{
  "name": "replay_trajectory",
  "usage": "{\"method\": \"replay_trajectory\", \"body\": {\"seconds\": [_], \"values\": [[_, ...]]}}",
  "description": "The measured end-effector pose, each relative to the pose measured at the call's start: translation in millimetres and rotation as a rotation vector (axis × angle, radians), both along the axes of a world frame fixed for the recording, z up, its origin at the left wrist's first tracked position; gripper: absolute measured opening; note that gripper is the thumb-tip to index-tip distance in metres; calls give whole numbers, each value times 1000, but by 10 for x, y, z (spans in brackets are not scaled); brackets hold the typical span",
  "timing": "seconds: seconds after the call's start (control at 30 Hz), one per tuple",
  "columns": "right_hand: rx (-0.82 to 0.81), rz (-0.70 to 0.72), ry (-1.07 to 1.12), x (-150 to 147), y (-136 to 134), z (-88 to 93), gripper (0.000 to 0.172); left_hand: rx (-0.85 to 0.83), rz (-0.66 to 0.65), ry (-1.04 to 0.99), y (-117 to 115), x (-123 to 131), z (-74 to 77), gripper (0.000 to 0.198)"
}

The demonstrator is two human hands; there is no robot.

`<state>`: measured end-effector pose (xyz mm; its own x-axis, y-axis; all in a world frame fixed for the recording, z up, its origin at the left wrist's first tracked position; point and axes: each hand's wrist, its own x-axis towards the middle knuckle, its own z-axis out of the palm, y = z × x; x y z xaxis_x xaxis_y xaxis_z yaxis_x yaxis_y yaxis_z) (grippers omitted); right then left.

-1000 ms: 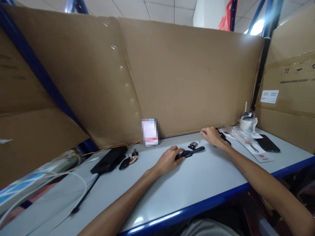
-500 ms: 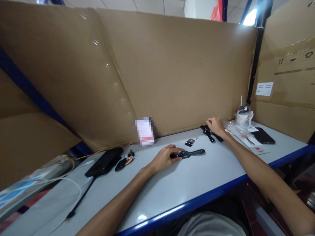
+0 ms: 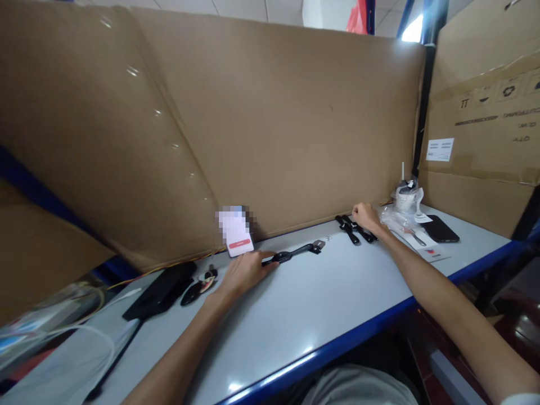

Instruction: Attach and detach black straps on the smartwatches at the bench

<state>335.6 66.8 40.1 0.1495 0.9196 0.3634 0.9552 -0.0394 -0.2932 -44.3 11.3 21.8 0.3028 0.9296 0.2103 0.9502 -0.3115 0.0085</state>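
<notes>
My left hand (image 3: 247,271) grips the left handle of a black spokeshave (image 3: 283,257), fingers and thumb pressed round it. The spokeshave lies low over the grey table, its right handle reaching a small metal blade with a black cap (image 3: 317,246); whether they touch I cannot tell. Small bright bits (image 3: 329,238), perhaps screws, lie just beyond. At the back right, my right hand (image 3: 366,216) is curled closed beside more black spokeshaves (image 3: 349,229), which lie crossed or close together. Its fingertips are hidden, so what they hold, if anything, does not show.
A phone (image 3: 237,233) leans on the cardboard wall (image 3: 270,124). Keys (image 3: 200,287), a black case (image 3: 162,289) and cables lie left. On the right are a plastic-wrapped cup (image 3: 406,199), a card (image 3: 430,251) and a dark phone (image 3: 441,228). A blue edge (image 3: 337,351) borders the table.
My left hand has moved the spokeshave left and further back, bringing its right handle to the blade piece. My right hand stays by the other spokeshaves. The whole view has shifted slightly.
</notes>
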Motion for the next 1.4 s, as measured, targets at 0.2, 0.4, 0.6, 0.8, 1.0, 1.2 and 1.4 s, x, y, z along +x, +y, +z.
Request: {"method": "replay_trajectory", "body": {"seconds": [0.2, 0.4, 0.6, 0.8, 1.0, 1.2, 1.4], "values": [[-68, 173, -60, -239, -100, -82, 23, 0, 95, 15, -26, 157, -88, 46], [-114, 229, -128, -358, -126, -175, 24, 10, -170, -336, 61, 318, -241, 55], [-125, 237, -146, -340, -87, -179, 29, -46, -376, -377, 68, 351, -365, 57], [-117, 197, -170, -391, -156, -134, 28, -13, -370, -304, -11, 396, -298, 47], [-102, 210, -223, -534, -258, -27, 29, 5, -379, -226, -26, 417, -318, 47], [-185, 156, -276, -476, -315, 28, 34, 5, -274, -177, 95, 350, -431, 59], [-170, 156, -311, -435, -281, -32, 34, -55, -292, -144, 256, 398, -485, 64]]}}
